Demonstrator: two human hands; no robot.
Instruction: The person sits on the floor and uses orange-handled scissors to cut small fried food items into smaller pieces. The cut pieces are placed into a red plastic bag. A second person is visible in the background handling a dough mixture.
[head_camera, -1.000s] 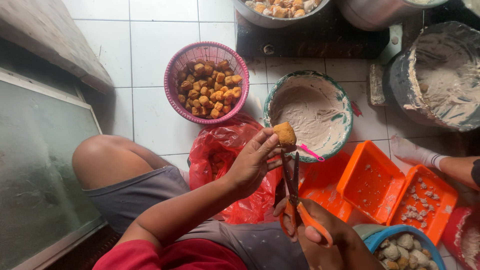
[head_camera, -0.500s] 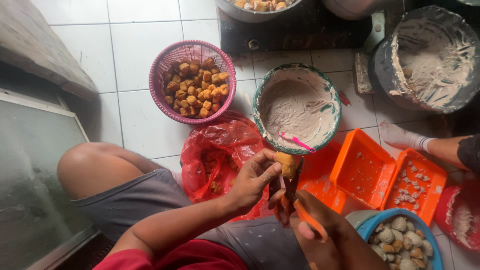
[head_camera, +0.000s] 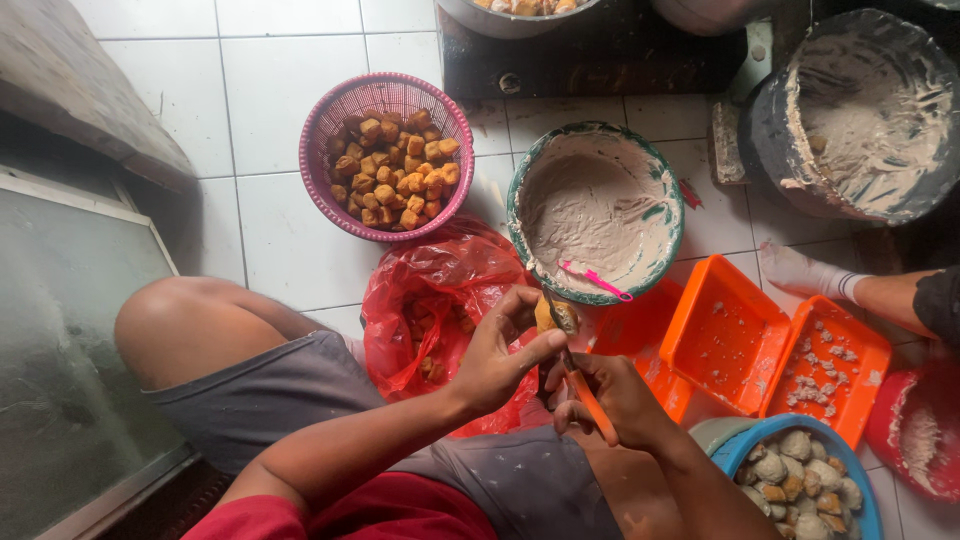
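Note:
My left hand pinches a brown fried tofu puff between thumb and fingers, low over my lap. My right hand grips orange-handled scissors, their blades pointing up into the puff. Just beyond the hands sits a green-rimmed bowl of pale paste with a pink spoon lying in it. A red plastic bag holding more puffs lies under my left hand.
A pink basket of fried tofu puffs stands on the white tiles at the back. Orange trays and a blue bowl of filled pieces lie at right. A large paste-smeared tub sits top right, another person's foot beside it.
The hands with puff and scissors have come down from beside the paste bowl toward my lap. The view shifted slightly.

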